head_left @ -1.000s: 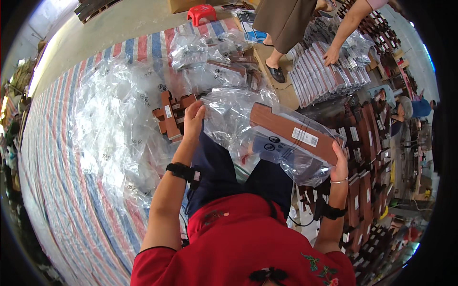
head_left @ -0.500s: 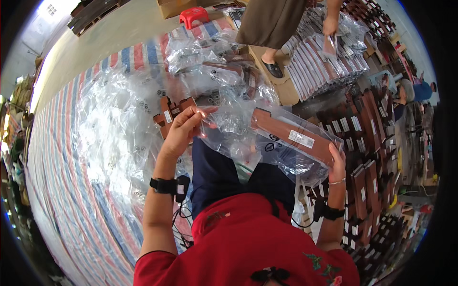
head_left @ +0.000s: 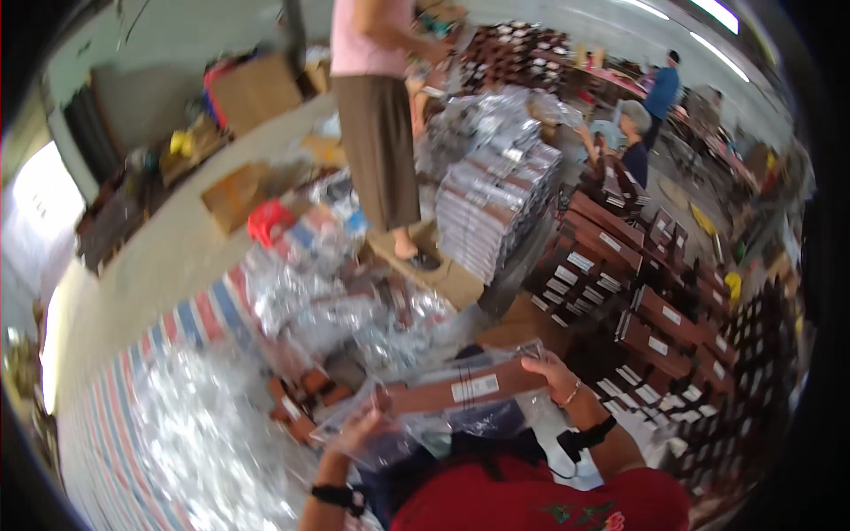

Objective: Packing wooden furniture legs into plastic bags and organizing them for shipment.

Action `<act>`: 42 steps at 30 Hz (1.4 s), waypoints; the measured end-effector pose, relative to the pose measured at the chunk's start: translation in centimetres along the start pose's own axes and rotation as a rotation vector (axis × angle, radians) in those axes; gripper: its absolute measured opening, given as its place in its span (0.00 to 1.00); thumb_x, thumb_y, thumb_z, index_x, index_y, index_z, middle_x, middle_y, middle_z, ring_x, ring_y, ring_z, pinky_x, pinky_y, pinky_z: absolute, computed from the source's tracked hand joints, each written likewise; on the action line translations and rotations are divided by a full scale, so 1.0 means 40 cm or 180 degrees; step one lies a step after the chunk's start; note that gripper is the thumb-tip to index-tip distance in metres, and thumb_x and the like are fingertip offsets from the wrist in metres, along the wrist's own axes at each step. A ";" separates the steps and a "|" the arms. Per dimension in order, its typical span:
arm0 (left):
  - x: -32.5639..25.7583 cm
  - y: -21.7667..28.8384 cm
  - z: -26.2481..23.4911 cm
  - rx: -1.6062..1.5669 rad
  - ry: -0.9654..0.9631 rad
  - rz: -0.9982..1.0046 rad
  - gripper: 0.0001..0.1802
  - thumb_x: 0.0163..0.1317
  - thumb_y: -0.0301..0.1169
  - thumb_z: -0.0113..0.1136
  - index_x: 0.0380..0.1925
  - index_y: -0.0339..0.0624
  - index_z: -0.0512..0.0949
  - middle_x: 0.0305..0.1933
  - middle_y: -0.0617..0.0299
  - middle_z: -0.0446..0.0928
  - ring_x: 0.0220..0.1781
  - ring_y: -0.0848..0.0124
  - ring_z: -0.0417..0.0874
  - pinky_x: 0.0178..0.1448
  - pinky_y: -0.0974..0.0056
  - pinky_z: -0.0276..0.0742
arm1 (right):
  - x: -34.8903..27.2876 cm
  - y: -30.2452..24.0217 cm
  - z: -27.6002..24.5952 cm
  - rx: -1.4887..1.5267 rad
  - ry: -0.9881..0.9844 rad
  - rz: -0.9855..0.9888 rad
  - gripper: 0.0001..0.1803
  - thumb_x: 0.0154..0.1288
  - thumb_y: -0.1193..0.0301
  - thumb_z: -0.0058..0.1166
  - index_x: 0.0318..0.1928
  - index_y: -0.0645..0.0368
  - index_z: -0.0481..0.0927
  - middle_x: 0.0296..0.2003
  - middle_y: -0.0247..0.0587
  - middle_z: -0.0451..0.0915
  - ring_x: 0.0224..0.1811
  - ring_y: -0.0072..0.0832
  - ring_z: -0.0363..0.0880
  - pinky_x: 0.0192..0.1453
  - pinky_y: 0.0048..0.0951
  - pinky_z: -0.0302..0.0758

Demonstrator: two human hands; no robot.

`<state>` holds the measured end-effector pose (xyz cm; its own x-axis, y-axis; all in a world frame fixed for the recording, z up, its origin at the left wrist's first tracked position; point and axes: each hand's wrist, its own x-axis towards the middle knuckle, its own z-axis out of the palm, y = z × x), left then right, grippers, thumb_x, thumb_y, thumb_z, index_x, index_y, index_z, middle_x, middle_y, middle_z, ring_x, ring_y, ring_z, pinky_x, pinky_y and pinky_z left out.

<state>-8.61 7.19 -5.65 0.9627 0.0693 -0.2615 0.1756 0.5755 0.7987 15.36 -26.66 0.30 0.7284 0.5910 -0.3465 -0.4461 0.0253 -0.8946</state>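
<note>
A long brown board (head_left: 518, 375) with a white label lies lengthwise inside a clear plastic bag (head_left: 403, 442), held across my lap. My left hand (head_left: 365, 427) is closed on the bag beside the board's left end; its fingers are partly blurred behind the film. My right hand (head_left: 556, 379) grips the board's right end through the plastic, thumb on top. Just left of my left hand, several smaller brown pieces (head_left: 297, 411) rest near a heap of empty clear bags (head_left: 204, 434).
Stacked brown boards (head_left: 655, 341) crowd my right side. Ahead stands a pile of bagged boards (head_left: 496, 212), with a co-worker in brown trousers (head_left: 376, 150) beside it on cardboard. A red stool (head_left: 270, 223) and striped sheet (head_left: 208, 314) lie left; another person (head_left: 633, 142) is farther right.
My view has tilted up toward the room. The bagged board is more level, and my left hand is closer to its left end. The co-worker's arm has left the bagged pile.
</note>
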 end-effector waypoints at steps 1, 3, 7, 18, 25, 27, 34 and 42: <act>0.015 -0.024 -0.003 -0.0159 -0.0246 0.0053 0.35 0.65 0.49 0.55 0.67 0.46 0.59 0.64 0.61 0.65 0.65 0.63 0.68 0.62 0.50 0.72 | -0.011 0.006 -0.002 0.0059 0.0036 0.0123 0.16 0.59 0.65 0.63 0.47 0.57 0.80 0.41 0.30 0.80 0.45 0.21 0.77 0.55 0.25 0.69; 0.049 -0.050 -0.001 -0.0162 -0.0558 0.0086 0.36 0.66 0.55 0.49 0.68 0.52 0.57 0.68 0.63 0.60 0.67 0.63 0.66 0.60 0.45 0.72 | -0.017 0.021 0.020 0.0022 -0.0023 -0.0118 0.16 0.60 0.66 0.61 0.47 0.58 0.79 0.43 0.33 0.81 0.47 0.23 0.78 0.55 0.27 0.71; 0.034 -0.005 0.089 -0.0382 0.0072 -0.0099 0.34 0.59 0.46 0.62 0.61 0.44 0.64 0.54 0.55 0.76 0.54 0.64 0.78 0.45 0.59 0.82 | -0.009 0.075 0.004 -0.0194 -0.0017 0.0023 0.20 0.61 0.63 0.62 0.51 0.57 0.77 0.47 0.33 0.79 0.53 0.22 0.75 0.60 0.25 0.67; 0.110 -0.071 -0.068 -0.0721 0.0050 -0.0340 0.30 0.63 0.51 0.57 0.56 0.40 0.72 0.45 0.58 0.79 0.43 0.65 0.81 0.41 0.61 0.81 | -0.026 0.093 -0.024 0.0137 -0.0117 0.0099 0.24 0.60 0.58 0.63 0.53 0.56 0.74 0.49 0.29 0.76 0.54 0.18 0.70 0.61 0.21 0.62; 0.137 -0.054 -0.050 -0.0210 -0.0065 -0.0501 0.30 0.62 0.49 0.59 0.57 0.40 0.71 0.46 0.57 0.78 0.43 0.65 0.81 0.42 0.60 0.82 | -0.074 0.057 -0.018 0.0359 -0.0241 0.0144 0.25 0.61 0.57 0.62 0.54 0.56 0.74 0.51 0.30 0.74 0.57 0.18 0.67 0.64 0.22 0.59; 0.167 -0.046 -0.029 -0.0091 -0.0115 -0.0464 0.30 0.61 0.48 0.60 0.57 0.40 0.71 0.46 0.57 0.78 0.43 0.65 0.81 0.42 0.60 0.82 | -0.053 0.086 -0.036 0.0069 0.0031 0.0169 0.26 0.62 0.57 0.61 0.56 0.57 0.73 0.51 0.30 0.74 0.57 0.18 0.68 0.63 0.22 0.60; 0.134 -0.012 -0.005 0.0352 -0.0129 -0.0494 0.31 0.61 0.47 0.61 0.58 0.39 0.70 0.47 0.57 0.78 0.44 0.65 0.81 0.42 0.60 0.82 | -0.045 0.126 -0.052 0.0093 0.0783 -0.0711 0.15 0.69 0.61 0.53 0.48 0.57 0.79 0.43 0.29 0.79 0.46 0.16 0.76 0.51 0.19 0.71; 0.032 0.055 0.031 0.0153 0.0367 -0.0164 0.34 0.54 0.37 0.70 0.58 0.37 0.69 0.51 0.55 0.76 0.43 0.64 0.81 0.40 0.59 0.83 | -0.094 0.271 -0.309 -0.1478 0.2957 -0.0598 0.16 0.62 0.60 0.55 0.33 0.62 0.81 0.28 0.46 0.83 0.32 0.36 0.83 0.37 0.34 0.78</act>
<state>-6.74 7.55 -3.56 0.9226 0.1354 -0.3611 0.2365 0.5411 0.8070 14.21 -38.58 -11.57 0.9648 -0.2450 -0.0954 -0.1850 -0.3749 -0.9084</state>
